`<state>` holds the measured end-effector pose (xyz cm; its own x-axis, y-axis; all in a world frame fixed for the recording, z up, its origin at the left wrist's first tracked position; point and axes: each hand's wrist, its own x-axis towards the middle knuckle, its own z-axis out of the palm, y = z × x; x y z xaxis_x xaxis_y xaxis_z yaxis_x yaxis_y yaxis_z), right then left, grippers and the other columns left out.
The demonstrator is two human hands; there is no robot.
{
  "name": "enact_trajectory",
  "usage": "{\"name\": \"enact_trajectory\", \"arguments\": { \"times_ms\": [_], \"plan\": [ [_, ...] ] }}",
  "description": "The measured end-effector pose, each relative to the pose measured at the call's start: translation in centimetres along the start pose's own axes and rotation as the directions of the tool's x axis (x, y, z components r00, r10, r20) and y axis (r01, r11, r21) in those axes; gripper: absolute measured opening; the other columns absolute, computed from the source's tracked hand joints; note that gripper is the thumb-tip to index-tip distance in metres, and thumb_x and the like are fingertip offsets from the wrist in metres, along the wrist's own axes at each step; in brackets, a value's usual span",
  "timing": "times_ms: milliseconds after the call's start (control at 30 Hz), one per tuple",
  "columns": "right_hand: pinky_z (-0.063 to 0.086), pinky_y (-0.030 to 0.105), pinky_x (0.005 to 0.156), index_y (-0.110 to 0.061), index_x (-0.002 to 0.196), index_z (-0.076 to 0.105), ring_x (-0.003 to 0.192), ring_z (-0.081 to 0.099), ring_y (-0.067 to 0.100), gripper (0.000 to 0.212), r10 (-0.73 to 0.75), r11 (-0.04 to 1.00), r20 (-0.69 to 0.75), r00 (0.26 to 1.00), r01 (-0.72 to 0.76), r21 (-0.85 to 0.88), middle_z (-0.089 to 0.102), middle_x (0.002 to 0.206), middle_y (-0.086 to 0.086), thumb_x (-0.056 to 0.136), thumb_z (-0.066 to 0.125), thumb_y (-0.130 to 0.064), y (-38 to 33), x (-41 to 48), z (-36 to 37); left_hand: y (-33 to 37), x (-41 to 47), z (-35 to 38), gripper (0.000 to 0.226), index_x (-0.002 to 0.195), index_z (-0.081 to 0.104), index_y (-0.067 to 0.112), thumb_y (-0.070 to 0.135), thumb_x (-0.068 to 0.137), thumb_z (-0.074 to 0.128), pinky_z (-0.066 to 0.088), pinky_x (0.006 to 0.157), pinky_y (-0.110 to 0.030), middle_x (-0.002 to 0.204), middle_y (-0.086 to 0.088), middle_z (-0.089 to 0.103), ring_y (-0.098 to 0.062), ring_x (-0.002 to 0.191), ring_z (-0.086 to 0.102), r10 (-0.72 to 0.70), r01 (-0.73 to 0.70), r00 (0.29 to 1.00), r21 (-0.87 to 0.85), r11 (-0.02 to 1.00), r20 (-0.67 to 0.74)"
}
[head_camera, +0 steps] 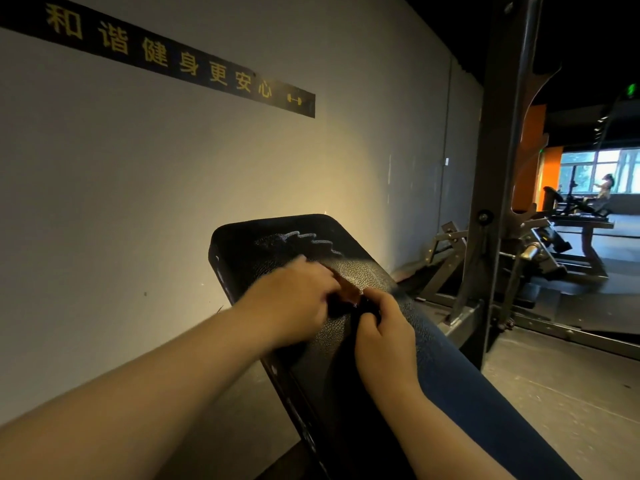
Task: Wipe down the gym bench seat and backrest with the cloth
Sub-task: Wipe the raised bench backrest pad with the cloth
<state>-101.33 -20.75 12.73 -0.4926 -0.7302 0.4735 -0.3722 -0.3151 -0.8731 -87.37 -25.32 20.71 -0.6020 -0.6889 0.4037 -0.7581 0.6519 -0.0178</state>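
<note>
The black padded backrest (pixel 277 244) of the gym bench slopes up and away from me, with a wet, foamy streak (pixel 311 239) near its top edge. A small dark cloth (pixel 348 293) with a reddish-brown patch lies on the pad between my hands. My left hand (pixel 294 301) reaches in from the left, its fingers closed over the cloth's left side. My right hand (pixel 384 336) sits just below and to the right, fingers curled, pinching the cloth's dark lower edge. Most of the cloth is hidden under my fingers. The seat is out of view.
A grey wall (pixel 138 202) with a black banner of yellow characters (pixel 173 60) runs close along the bench's left side. A dark steel rack upright (pixel 495 168) stands right of the bench, with more machines (pixel 554 244) behind it. A person (pixel 606 188) exercises far off by the windows.
</note>
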Motion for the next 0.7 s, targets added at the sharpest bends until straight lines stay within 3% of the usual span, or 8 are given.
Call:
{"name": "enact_trajectory", "arguments": {
  "times_ms": [100, 200, 267, 333, 400, 433, 533, 700],
  "plan": [
    [0.051, 0.047, 0.100, -0.031, 0.135, 0.056, 0.116, 0.060, 0.017, 0.040, -0.026, 0.999, -0.009, 1.000, 0.026, -0.023, 0.063, 0.128, -0.006, 0.099, 0.048, -0.017, 0.4, 0.3, 0.0, -2.2, 1.3, -1.2, 0.039, 0.135, 0.057, 0.023, 0.022, 0.099, 0.042, 0.025, 0.121, -0.047, 0.142, -0.003, 0.051, -0.030, 0.142, 0.033, -0.222, 0.226, 0.967, 0.012, 0.974, -0.126],
    [0.041, 0.024, 0.102, -0.036, 0.141, 0.051, 0.123, 0.049, -0.003, 0.038, -0.152, 0.988, 0.067, 0.986, 0.152, 0.010, 0.056, 0.136, -0.018, 0.105, 0.042, -0.027, -0.1, -0.2, -0.3, 0.5, 0.8, 0.0, 0.053, 0.150, 0.036, 0.010, 0.035, 0.102, 0.032, 0.010, 0.125, -0.050, 0.155, -0.016, 0.035, -0.036, 0.150, 0.017, -0.276, 0.278, 0.955, 0.008, 0.960, -0.110],
    [0.039, 0.021, 0.103, -0.045, 0.143, 0.046, 0.128, 0.046, -0.009, 0.042, -0.233, 0.972, 0.176, 0.957, 0.226, 0.058, 0.052, 0.140, -0.026, 0.104, 0.032, -0.047, -0.5, -0.9, -0.3, 3.0, -0.6, 0.6, 0.069, 0.160, -0.004, 0.017, 0.034, 0.104, 0.032, 0.006, 0.123, -0.049, 0.166, -0.012, 0.011, -0.034, 0.154, 0.003, -0.229, 0.226, 0.973, -0.215, 0.950, 0.010],
    [0.037, 0.031, 0.114, -0.052, 0.148, 0.036, 0.139, 0.036, -0.008, 0.058, -0.237, 0.969, 0.250, 0.939, 0.245, -0.002, 0.042, 0.150, -0.027, 0.096, 0.017, -0.066, -0.3, -0.9, -0.2, 3.4, -1.3, 0.5, 0.077, 0.157, -0.018, 0.032, 0.032, 0.103, 0.036, 0.013, 0.122, -0.043, 0.168, 0.002, 0.009, -0.025, 0.154, 0.008, -0.156, 0.168, 0.986, -0.509, 0.844, 0.067],
    [0.027, 0.040, 0.122, -0.054, 0.151, 0.027, 0.148, 0.022, -0.003, 0.065, -0.243, 0.945, 0.306, 0.920, 0.297, -0.141, 0.028, 0.158, -0.027, 0.091, 0.013, -0.074, -0.4, -0.7, 0.0, 2.2, -1.6, 0.0, 0.076, 0.159, -0.001, 0.036, 0.032, 0.096, 0.041, 0.021, 0.119, -0.036, 0.165, 0.007, 0.022, -0.015, 0.150, 0.024, -0.136, 0.112, 0.991, -0.682, 0.723, 0.019],
    [0.027, 0.043, 0.122, -0.052, 0.152, 0.025, 0.150, 0.020, 0.003, 0.066, -0.251, 0.919, 0.336, 0.908, 0.332, -0.212, 0.026, 0.160, -0.024, 0.090, 0.018, -0.076, -0.7, -0.7, 0.1, 1.4, -1.8, -0.2, 0.068, 0.159, 0.015, 0.033, 0.029, 0.096, 0.042, 0.027, 0.117, -0.033, 0.161, 0.008, 0.032, -0.013, 0.147, 0.031, -0.154, 0.088, 0.988, -0.694, 0.714, -0.034],
    [0.035, 0.045, 0.118, -0.040, 0.144, 0.034, 0.141, 0.034, 0.012, 0.063, -0.229, 0.878, 0.369, 0.901, 0.354, -0.321, 0.038, 0.149, -0.013, 0.090, 0.043, -0.070, -2.0, -1.1, 1.0, -0.7, -2.4, -0.1, 0.043, 0.144, 0.050, 0.027, 0.015, 0.103, 0.042, 0.035, 0.109, -0.029, 0.150, 0.009, 0.046, -0.013, 0.140, 0.041, -0.209, 0.104, 0.961, -0.462, 0.880, -0.181],
    [0.031, 0.047, 0.120, -0.032, 0.124, 0.050, 0.129, 0.041, 0.009, 0.028, -0.241, 0.863, 0.411, 0.879, 0.388, -0.323, 0.052, 0.130, -0.015, 0.100, 0.053, -0.044, -2.4, 2.2, 0.1, -1.9, -0.9, 0.6, 0.038, 0.135, 0.060, 0.023, 0.016, 0.102, 0.043, 0.034, 0.111, -0.032, 0.151, 0.009, 0.047, -0.013, 0.139, 0.042, -0.238, 0.146, 0.931, -0.315, 0.938, -0.276]
  ]
}}
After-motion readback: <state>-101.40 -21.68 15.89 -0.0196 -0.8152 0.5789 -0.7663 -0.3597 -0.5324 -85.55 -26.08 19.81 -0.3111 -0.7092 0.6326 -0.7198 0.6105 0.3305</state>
